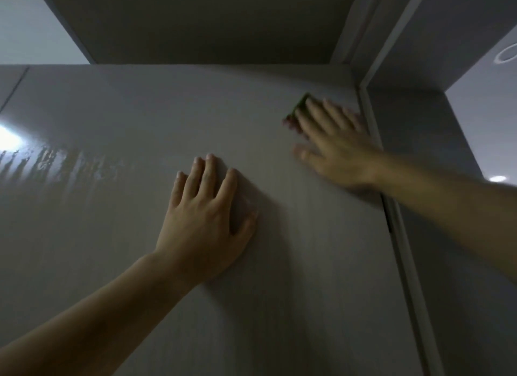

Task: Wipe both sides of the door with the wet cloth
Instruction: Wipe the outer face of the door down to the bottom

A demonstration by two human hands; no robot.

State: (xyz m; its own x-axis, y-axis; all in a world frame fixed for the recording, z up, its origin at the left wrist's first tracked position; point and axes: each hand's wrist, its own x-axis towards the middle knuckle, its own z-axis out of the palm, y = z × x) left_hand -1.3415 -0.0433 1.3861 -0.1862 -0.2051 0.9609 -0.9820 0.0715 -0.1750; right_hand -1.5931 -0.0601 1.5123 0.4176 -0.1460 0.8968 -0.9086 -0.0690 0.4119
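I see the cloth [298, 107] near the door [140, 249] top right corner, its visible green strip slanting up-right, pressed under the right hand [333, 143], fingers straight, beside the frame [367, 104]. The left hand [207, 216] lies spread flat on the door.

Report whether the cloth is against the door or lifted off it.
Against it: the right hand presses the green cloth to the door with straight fingers. Folded or spread: cannot tell, mostly hidden.

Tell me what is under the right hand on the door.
A green cloth, pressed flat against the door by the right hand. Only its edge shows past the fingers; the rest is covered by the hand.
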